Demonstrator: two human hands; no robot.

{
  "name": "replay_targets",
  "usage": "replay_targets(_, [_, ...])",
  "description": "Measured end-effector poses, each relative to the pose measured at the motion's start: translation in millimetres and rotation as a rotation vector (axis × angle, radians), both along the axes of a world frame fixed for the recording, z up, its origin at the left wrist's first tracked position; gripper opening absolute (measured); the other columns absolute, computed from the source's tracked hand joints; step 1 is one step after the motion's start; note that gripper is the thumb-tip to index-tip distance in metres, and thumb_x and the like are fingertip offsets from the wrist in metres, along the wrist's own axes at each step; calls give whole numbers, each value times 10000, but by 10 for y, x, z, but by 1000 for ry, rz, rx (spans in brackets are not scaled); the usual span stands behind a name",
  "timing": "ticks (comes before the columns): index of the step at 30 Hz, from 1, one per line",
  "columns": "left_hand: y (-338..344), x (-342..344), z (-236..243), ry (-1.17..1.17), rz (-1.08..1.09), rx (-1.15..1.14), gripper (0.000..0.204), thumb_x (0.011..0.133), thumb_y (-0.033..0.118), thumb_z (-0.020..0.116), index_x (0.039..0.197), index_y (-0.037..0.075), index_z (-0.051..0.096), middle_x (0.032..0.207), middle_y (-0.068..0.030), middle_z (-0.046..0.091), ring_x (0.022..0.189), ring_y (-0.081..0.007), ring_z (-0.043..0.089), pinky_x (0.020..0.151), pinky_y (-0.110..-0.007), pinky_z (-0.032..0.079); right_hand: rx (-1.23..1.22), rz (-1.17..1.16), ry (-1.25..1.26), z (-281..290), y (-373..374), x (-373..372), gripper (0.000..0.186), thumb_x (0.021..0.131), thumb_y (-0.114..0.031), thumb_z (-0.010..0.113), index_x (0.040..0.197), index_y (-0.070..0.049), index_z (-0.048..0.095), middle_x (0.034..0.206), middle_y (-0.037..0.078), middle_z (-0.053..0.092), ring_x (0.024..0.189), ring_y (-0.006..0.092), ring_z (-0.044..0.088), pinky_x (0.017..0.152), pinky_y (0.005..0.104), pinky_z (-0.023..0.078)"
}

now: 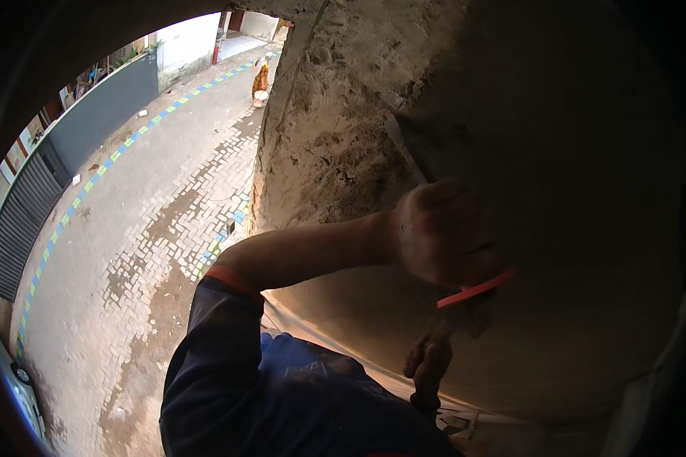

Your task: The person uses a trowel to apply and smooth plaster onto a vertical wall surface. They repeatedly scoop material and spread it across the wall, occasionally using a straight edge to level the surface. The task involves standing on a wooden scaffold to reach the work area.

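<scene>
My left hand (451,238) is closed round a chisel (408,150), its flat metal blade pointing up and left to the rough wall (324,145). A red hand guard (476,289) sticks out below that fist. Lower down, in deep shadow, my right hand (430,360) is closed on what looks like a hammer, its blocky head (476,323) dim just below the red guard. The tip of the chisel lies at or close to the chipped, uneven wall surface; whether it touches cannot be made out.
Smoother wall (572,251) fills the dark right side. Far below on the left runs a paved lane (183,167) with a blue and yellow edge line. A person (261,80) with a pale bucket is down there. A grey gate (23,221) and part of a car (24,396) line the lane.
</scene>
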State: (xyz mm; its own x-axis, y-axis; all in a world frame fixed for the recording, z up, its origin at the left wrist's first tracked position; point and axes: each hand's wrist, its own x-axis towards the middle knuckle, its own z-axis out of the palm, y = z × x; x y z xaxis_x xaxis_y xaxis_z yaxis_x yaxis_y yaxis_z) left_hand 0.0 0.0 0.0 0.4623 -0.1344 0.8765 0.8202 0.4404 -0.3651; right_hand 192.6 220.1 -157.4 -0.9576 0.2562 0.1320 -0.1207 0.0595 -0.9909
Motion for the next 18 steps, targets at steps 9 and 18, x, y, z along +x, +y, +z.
replay_targets(9, [-182,-28,-25,50,-73,-40,283,688,297,661,552,140,469,534,43,376,431,-99,385,400,-240,267,243,298,1187,988,-554,177,241,855,-332,549,833,-98,499,639,69,452,505,179,461,434,350,323])
replay_targets(18, [-213,-98,-83,53,-106,-7,238,667,326,667,590,172,502,548,58,379,456,-108,424,389,-263,301,572,5,546,787,-321,-78,176,837,-207,484,791,-45,434,663,80,461,542,167,423,500,261,382])
